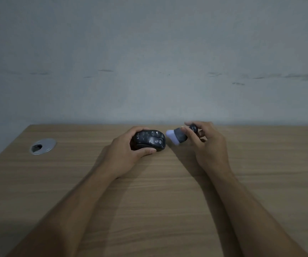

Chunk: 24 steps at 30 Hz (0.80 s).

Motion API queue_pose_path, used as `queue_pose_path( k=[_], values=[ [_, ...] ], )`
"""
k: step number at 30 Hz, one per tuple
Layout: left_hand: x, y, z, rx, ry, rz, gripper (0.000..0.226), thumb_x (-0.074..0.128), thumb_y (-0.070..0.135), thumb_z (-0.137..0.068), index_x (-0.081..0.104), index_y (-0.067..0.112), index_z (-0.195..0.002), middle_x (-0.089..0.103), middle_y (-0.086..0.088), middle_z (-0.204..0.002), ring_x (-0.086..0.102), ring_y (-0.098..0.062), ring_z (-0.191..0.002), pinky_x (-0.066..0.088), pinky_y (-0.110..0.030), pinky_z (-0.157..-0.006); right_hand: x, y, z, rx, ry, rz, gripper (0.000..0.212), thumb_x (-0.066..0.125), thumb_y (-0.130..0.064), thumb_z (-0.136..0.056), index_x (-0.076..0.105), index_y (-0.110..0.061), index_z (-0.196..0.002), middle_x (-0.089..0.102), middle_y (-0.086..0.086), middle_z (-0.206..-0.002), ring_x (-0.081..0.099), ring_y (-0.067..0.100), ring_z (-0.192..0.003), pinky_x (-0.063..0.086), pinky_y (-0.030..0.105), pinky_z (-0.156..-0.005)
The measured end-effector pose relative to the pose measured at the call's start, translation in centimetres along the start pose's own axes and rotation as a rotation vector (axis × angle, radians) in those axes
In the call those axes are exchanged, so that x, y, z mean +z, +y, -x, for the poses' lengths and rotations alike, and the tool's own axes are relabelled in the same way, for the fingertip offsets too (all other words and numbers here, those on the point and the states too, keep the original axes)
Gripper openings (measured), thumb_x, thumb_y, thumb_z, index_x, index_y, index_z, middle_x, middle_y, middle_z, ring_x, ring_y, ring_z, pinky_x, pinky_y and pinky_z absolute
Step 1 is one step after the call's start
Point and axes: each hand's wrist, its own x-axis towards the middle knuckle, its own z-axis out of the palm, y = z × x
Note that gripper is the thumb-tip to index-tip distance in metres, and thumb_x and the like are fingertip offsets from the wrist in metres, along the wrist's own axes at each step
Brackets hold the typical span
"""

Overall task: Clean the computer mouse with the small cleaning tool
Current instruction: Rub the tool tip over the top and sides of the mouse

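A dark patterned computer mouse [152, 139] rests on the wooden desk [149, 191] near its far edge. My left hand [125, 152] wraps around its left side, thumb along the near edge and fingers over the far edge. Just right of the mouse, my right hand [208, 143] pinches a small cleaning tool [180, 137] with a dark grey body and a pale lilac brush tip. The tip points left toward the mouse, a short gap away from it. Part of the tool's dark rear end shows between my fingers.
A round silver cable grommet [43, 146] is set into the desk at the far left. A grey wall [149, 62] rises directly behind the desk's far edge. The desk's left edge slants toward me.
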Motion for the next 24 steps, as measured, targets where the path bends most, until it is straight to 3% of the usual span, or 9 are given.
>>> queue_pose_path(
  k=[4, 8, 10, 12, 14, 17, 19, 22, 24],
  values=[
    [0.2, 0.1, -0.3, -0.018, 0.022, 0.001, 0.065, 0.099, 0.034, -0.082, 0.071, 0.038, -0.141, 0.080, 0.018, -0.124, 0.072, 0.008, -0.115, 0.047, 0.003, -0.088, 0.9, -0.8, -0.1, -0.065, 0.038, -0.054, 0.020, 0.080, -0.028, -0.099, 0.082, -0.026, -0.119, 0.066, -0.010, -0.104, 0.068, 0.006, -0.086, 0.061, 0.028, -0.083],
    [0.0, 0.1, -0.5, -0.013, 0.014, -0.003, 0.065, 0.099, 0.036, -0.082, 0.071, 0.038, -0.141, 0.080, 0.019, -0.124, 0.072, 0.008, -0.113, 0.046, 0.003, -0.086, 1.9, -1.6, 0.1, -0.164, 0.027, -0.010, 0.025, 0.082, -0.022, -0.097, 0.082, -0.019, -0.122, 0.068, 0.001, -0.102, 0.064, -0.005, -0.085, 0.049, 0.007, -0.084],
    [-0.1, 0.1, -0.4, -0.016, 0.007, 0.012, 0.065, 0.099, 0.037, -0.082, 0.071, 0.039, -0.141, 0.080, 0.019, -0.124, 0.073, 0.006, -0.113, 0.050, -0.002, -0.091, 2.1, -1.9, 0.3, -0.161, 0.003, -0.008, 0.028, 0.082, -0.023, -0.097, 0.082, -0.019, -0.125, 0.069, 0.002, -0.103, 0.065, -0.003, -0.086, 0.047, 0.004, -0.086],
    [0.0, 0.2, -0.5, -0.020, -0.004, 0.037, 0.065, 0.099, 0.038, -0.082, 0.070, 0.039, -0.141, 0.080, 0.017, -0.125, 0.074, 0.002, -0.116, 0.055, -0.014, -0.100, 2.2, -1.8, 0.3, -0.092, -0.016, -0.096, 0.032, 0.082, -0.023, -0.097, 0.080, -0.021, -0.128, 0.070, 0.001, -0.106, 0.069, 0.002, -0.090, 0.056, 0.015, -0.092],
    [-0.1, 0.2, -0.5, -0.014, -0.007, 0.051, 0.066, 0.099, 0.037, -0.081, 0.071, 0.038, -0.141, 0.080, 0.016, -0.126, 0.075, -0.002, -0.118, 0.058, -0.022, -0.104, 2.3, -1.6, 0.3, 0.048, -0.046, -0.290, 0.033, 0.082, -0.021, -0.097, 0.079, -0.022, -0.130, 0.075, 0.000, -0.106, 0.076, 0.007, -0.091, 0.065, 0.038, -0.098],
    [-0.1, 0.2, -0.4, -0.002, 0.002, 0.070, 0.067, 0.100, 0.036, -0.081, 0.071, 0.036, -0.141, 0.081, 0.014, -0.127, 0.075, -0.002, -0.117, 0.057, -0.014, -0.099, 2.2, -1.1, 0.0, 0.180, -0.069, -0.476, 0.033, 0.084, -0.021, -0.096, 0.080, -0.021, -0.128, 0.081, 0.001, -0.098, 0.078, 0.017, -0.090, 0.062, 0.057, -0.104],
    [-0.2, 0.2, -0.3, -0.011, 0.000, 0.082, 0.066, 0.099, 0.036, -0.081, 0.071, 0.036, -0.141, 0.081, 0.014, -0.126, 0.075, 0.000, -0.116, 0.054, -0.007, -0.094, 1.9, -0.9, 0.0, 0.182, -0.056, -0.422, 0.031, 0.083, -0.022, -0.097, 0.080, -0.022, -0.128, 0.081, 0.001, -0.099, 0.078, 0.018, -0.091, 0.061, 0.058, -0.105],
    [-0.2, 0.2, -0.2, -0.006, -0.004, 0.104, 0.067, 0.099, 0.034, -0.081, 0.071, 0.036, -0.141, 0.081, 0.015, -0.127, 0.075, 0.000, -0.118, 0.056, -0.014, -0.101, 1.6, -0.7, 0.2, 0.056, -0.005, -0.158, 0.030, 0.081, -0.026, -0.099, 0.080, -0.027, -0.129, 0.073, -0.010, -0.101, 0.079, 0.023, -0.097, 0.061, 0.052, -0.100],
    [-0.1, 0.2, -0.2, 0.001, -0.006, 0.097, 0.067, 0.100, 0.033, -0.081, 0.071, 0.035, -0.141, 0.081, 0.015, -0.127, 0.076, 0.000, -0.118, 0.056, -0.014, -0.102, 1.4, -1.0, 0.2, 0.034, 0.023, -0.149, 0.028, 0.080, -0.028, -0.099, 0.080, -0.030, -0.127, 0.070, -0.013, -0.104, 0.078, 0.024, -0.100, 0.061, 0.048, -0.098]
  ],
)
